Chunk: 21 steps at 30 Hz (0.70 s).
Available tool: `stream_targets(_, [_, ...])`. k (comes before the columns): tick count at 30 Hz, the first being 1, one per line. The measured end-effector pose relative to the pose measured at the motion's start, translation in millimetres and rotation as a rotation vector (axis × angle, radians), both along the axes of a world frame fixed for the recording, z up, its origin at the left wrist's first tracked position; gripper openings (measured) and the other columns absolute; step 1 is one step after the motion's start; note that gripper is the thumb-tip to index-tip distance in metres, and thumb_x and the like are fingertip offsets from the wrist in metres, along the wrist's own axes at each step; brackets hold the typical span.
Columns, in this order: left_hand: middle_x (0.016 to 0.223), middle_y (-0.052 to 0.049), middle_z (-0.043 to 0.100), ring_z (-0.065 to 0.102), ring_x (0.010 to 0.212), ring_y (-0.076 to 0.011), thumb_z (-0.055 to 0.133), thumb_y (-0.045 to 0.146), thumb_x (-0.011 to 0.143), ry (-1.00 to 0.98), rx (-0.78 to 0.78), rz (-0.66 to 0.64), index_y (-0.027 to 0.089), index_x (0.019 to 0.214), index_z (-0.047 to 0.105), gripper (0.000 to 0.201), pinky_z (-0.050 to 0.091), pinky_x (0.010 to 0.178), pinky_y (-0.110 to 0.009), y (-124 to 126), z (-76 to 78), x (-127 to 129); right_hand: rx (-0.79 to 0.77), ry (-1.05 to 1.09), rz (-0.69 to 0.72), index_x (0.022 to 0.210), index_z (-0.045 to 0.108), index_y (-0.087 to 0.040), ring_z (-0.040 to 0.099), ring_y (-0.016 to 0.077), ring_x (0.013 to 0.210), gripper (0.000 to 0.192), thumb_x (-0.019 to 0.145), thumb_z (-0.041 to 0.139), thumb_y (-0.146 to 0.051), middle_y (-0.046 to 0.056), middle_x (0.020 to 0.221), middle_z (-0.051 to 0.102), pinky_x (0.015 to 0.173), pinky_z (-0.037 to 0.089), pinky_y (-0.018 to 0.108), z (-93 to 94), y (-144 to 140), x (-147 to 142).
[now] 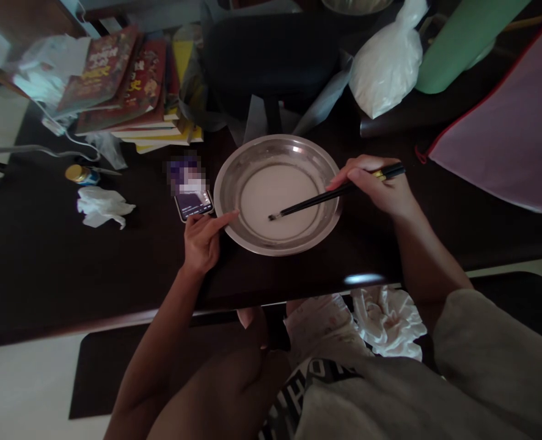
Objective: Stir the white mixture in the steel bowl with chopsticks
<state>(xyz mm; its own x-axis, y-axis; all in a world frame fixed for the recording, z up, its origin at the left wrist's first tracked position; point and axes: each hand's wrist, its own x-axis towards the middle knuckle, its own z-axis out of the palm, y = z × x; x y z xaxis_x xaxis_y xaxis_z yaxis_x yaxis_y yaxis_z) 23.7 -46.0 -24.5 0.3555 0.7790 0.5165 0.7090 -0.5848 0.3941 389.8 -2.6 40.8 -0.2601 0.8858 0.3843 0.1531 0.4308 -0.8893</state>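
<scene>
On the dark surface [46, 263]: a round steel bowl [277, 194] of pale liquid is set at the middle.
Right hand [380, 186]: a pair of black chopsticks [330, 195] is pinched in its grip, tips dipped in the liquid.
Left hand [201, 238]: its grip is loosely spread, forefinger laid against the bowl's rim.
Beside it: a smartphone [194, 203] is seen.

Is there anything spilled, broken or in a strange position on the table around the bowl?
Nothing looks spilled or broken. The white liquid stays inside the metal bowl, where the right hand dips black chopsticks; the left hand steadies the rim. Only a crumpled tissue lies loose, and the books are stacked unevenly.
</scene>
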Motion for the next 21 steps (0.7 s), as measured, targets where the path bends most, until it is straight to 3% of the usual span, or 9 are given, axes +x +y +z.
stream_targets(3, [0.07,-0.001,0.068,0.055,0.059,-0.0161,0.031,0.029,0.107,-0.021,0.017,-0.008,0.027,0.122,0.071,0.043,0.038,0.072,-0.037,0.2,0.7,1.2,0.019,-0.023,-0.076,0.084,0.08,-0.031,0.075,0.0182,0.081,0.023,0.093,0.065,-0.045,0.001,0.081,0.079,0.075,0.061,0.035,0.8,-0.5,1.5])
stream_targets(6, [0.065,0.0,0.065,0.053,0.058,-0.0157,0.032,0.027,0.107,-0.023,0.028,-0.006,0.028,0.122,0.072,0.043,0.036,0.07,-0.036,0.2,0.8,1.5,0.002,0.059,-0.137,0.082,0.079,-0.031,0.074,0.0167,0.069,0.024,0.093,0.065,-0.046,0.0,0.073,0.076,0.067,0.06,0.033,-1.0,0.1,5.0])
stream_targets(9, [0.066,0.0,0.066,0.053,0.058,-0.0155,0.034,0.026,0.107,-0.028,0.033,0.005,0.027,0.123,0.072,0.041,0.036,0.071,-0.036,0.3,-0.5,0.7,-0.023,0.057,-0.075,0.081,0.079,-0.029,0.073,0.0169,0.066,0.024,0.092,0.066,-0.046,0.0,0.073,0.076,0.062,0.058,0.033,-3.1,0.6,5.2])
stream_targets(12, [0.073,0.0,0.071,0.056,0.06,-0.015,0.037,0.025,0.106,-0.035,0.046,0.01,0.027,0.123,0.072,0.039,0.037,0.071,-0.035,0.5,-2.0,0.3,-0.011,-0.003,-0.021,0.081,0.079,-0.03,0.074,0.0182,0.074,0.025,0.092,0.066,-0.048,0.001,0.078,0.077,0.069,0.06,0.035,-3.3,1.1,3.4])
stream_targets(17, [0.081,-0.004,0.075,0.057,0.06,-0.0158,0.031,0.025,0.105,0.005,0.042,0.019,0.022,0.121,0.072,0.044,0.04,0.072,-0.036,0.1,-1.3,1.0,-0.003,0.039,-0.104,0.08,0.079,-0.028,0.074,0.0179,0.069,0.029,0.092,0.064,-0.05,0.001,0.072,0.075,0.065,0.06,0.034,-3.4,1.1,4.3])
stream_targets(21, [0.081,-0.005,0.074,0.059,0.063,-0.0172,0.029,0.024,0.104,0.028,0.078,-0.006,0.021,0.124,0.069,0.045,0.042,0.073,-0.036,-0.2,-0.6,0.9,-0.025,0.043,-0.048,0.079,0.078,-0.029,0.073,0.0174,0.067,0.03,0.09,0.065,-0.053,0.0,0.072,0.076,0.062,0.06,0.034,-3.7,0.4,2.7])
